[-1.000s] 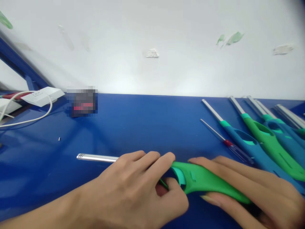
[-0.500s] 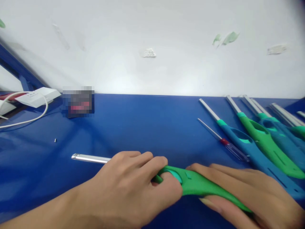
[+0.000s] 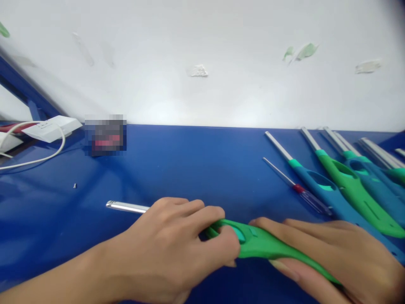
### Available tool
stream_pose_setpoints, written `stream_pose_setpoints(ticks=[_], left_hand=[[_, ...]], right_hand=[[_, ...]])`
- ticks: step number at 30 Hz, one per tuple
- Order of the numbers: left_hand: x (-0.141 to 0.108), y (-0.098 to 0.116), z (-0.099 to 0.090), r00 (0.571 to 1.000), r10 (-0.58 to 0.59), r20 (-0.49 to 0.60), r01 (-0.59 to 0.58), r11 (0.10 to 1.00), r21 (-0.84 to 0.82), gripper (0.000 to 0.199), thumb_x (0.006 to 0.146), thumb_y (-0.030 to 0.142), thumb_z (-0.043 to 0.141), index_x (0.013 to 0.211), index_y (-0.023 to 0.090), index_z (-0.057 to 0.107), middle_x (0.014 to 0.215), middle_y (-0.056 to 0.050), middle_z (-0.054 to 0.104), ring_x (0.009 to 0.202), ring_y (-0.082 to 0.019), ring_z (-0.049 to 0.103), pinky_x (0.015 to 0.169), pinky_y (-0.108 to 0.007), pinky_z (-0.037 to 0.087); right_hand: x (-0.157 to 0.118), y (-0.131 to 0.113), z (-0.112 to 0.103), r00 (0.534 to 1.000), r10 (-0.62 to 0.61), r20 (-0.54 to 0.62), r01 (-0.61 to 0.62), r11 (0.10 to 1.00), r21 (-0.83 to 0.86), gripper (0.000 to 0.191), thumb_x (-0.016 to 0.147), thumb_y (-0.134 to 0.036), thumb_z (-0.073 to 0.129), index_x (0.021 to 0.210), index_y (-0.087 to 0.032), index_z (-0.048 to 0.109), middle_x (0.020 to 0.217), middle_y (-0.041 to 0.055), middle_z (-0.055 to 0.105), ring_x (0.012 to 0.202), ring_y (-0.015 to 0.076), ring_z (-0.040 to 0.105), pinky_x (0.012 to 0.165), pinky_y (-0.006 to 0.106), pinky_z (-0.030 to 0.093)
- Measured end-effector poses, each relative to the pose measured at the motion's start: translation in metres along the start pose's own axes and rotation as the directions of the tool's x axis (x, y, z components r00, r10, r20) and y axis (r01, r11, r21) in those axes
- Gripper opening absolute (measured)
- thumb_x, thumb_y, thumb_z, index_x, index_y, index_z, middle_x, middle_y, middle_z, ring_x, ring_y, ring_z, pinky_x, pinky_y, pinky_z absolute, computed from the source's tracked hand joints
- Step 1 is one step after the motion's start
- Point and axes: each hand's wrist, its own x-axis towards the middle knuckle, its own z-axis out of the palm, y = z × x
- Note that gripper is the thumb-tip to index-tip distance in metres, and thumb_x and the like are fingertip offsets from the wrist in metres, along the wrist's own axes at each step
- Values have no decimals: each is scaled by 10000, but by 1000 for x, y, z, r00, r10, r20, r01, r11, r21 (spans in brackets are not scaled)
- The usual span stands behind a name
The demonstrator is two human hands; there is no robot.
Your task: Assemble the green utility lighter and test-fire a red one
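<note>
Both hands hold one green gas lighter, its metal tube pointing left and its handle to the right. My left hand is wrapped round the front of the body, with the thumb at the teal trigger opening; the palm side is hidden. Along the handle, my right hand lies closed with fingers on top and thumb below. Just beyond the right hand, a screwdriver with a red and dark blue handle rests on the table. Beside it lies a blue lighter.
More green and blue lighters lie in a row at the right, among them a green one. On the blue table are a small screw, a pixelated dark object and a white power strip with a cable. A white wall stands behind.
The green lighter has shifted slightly right, its tube tip moving right and a little up. Both hands keep their hold, and the left thumb has moved slightly at the trigger opening.
</note>
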Motion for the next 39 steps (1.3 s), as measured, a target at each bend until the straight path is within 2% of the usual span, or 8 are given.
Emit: stream_pose_setpoints(ticks=[4, 8, 11, 14, 16, 23, 27, 39], left_hand=[[-1, -4, -7, 999, -40, -36, 39, 999, -21, 318, 1350, 370, 352, 1405, 223, 628, 1249, -62, 907, 967, -215, 892, 760, -347, 664], [-4, -16, -12, 991, -131, 20, 130, 991, 24, 497, 1296, 505, 494, 1639, 150, 559, 1371, -132, 870, 1223, -337, 857, 1004, -510, 706], [-8, -31, -13, 986, -158, 56, 155, 987, 45, 444, 1250, 441, 594, 1578, 147, 644, 1289, -127, 858, 1171, -368, 825, 1008, -565, 673], [-13, -43, -11, 987, -162, 8, 162, 987, -4, 177, 1236, 259, 647, 1328, 168, 767, 1149, -76, 857, 1058, -295, 809, 958, -464, 635], [-14, -47, -9, 988, -150, -29, 149, 988, -30, 130, 1238, 193, 665, 1239, 168, 792, 1077, -47, 851, 997, -253, 796, 934, -416, 612], [-15, -38, -1, 990, -126, -65, 119, 988, -95, 157, 1269, 229, 665, 1254, 139, 793, 1057, -45, 845, 931, -216, 803, 905, -379, 636], [-16, -33, 2, 976, -141, -168, 116, 982, -146, 65, 1227, 176, 730, 1238, 131, 775, 1037, -51, 843, 906, -195, 792, 838, -320, 648], [-19, -18, 6, 956, -138, -259, 122, 989, -79, 51, 1212, 102, 715, 1235, 145, 729, 1034, -49, 830, 865, -182, 797, 800, -319, 675]], right_hand=[[-12, 9, -1, 1000, 21, 4, -21, 995, -102, 558, 1245, -310, 578, 1799, -374, 594, 1329, -21, 948, 1004, 250, 949, 839, 321, 772], [-16, 22, -2, 999, 33, 22, -29, 990, -137, 626, 1217, -345, 631, 1837, -403, 563, 1419, -24, 931, 1096, 316, 950, 904, 420, 790], [-18, 33, -3, 999, 42, 17, -39, 986, -160, 604, 1230, -342, 592, 1830, -414, 577, 1378, -29, 941, 1078, 318, 950, 954, 449, 787], [-23, 41, -5, 996, 82, 18, -77, 977, -201, 581, 1243, -402, 584, 1823, -429, 593, 1376, -16, 938, 1100, 344, 945, 1040, 524, 772], [-28, 43, -4, 995, 97, 13, -92, 971, -222, 578, 1241, -437, 599, 1819, -437, 606, 1394, -8, 933, 1122, 363, 941, 1050, 548, 766], [-31, 43, 1, 994, 108, 4, -105, 976, -189, 592, 1219, -464, 642, 1810, -440, 617, 1387, -14, 932, 1128, 374, 937, 876, 477, 782], [-26, 40, -4, 995, 92, 32, -86, 982, -171, 607, 1209, -422, 647, 1815, -399, 612, 1344, 12, 915, 1033, 304, 934, 769, 358, 759], [-56, 36, 13, 991, 131, 31, -126, 984, -127, 773, 1172, -464, 685, 1913, -440, 467, 1637, -50, 830, 1269, 335, 911, 1038, 428, 804]])
